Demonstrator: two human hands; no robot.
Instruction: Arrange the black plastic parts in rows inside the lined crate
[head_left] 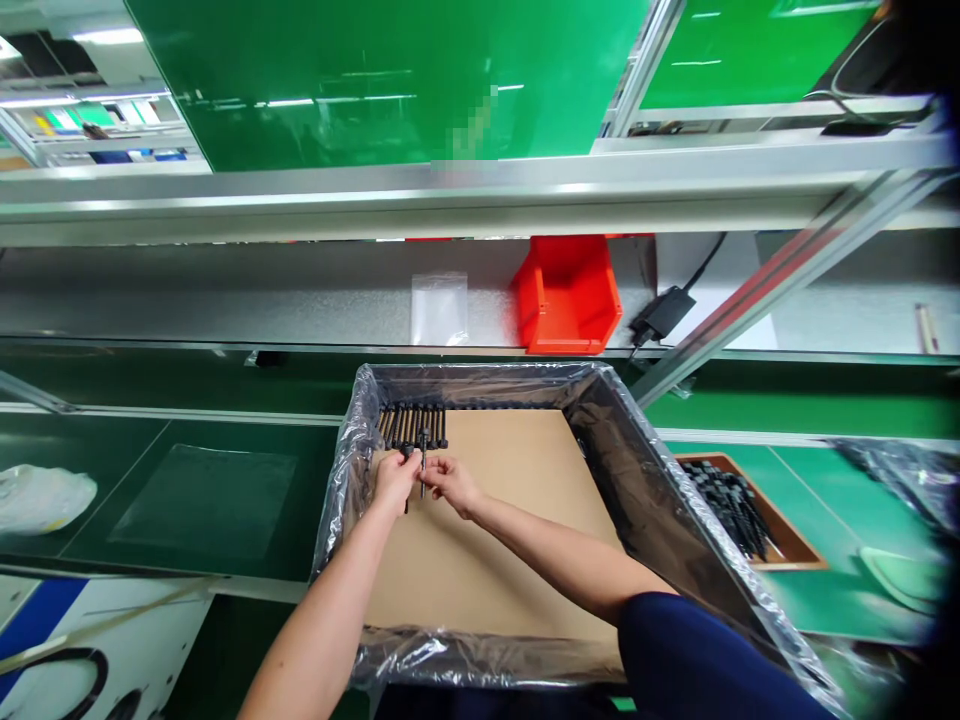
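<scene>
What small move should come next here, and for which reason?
Probably the right grip should lay its slim black part at the right end of the row of similar parts: the part is held just in front of that row, and bare cardboard lies to the row's right.

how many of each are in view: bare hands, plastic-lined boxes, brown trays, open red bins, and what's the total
Bare hands: 2 (left hand, right hand)
Plastic-lined box: 1
Brown tray: 1
Open red bin: 1
Total: 5
</scene>
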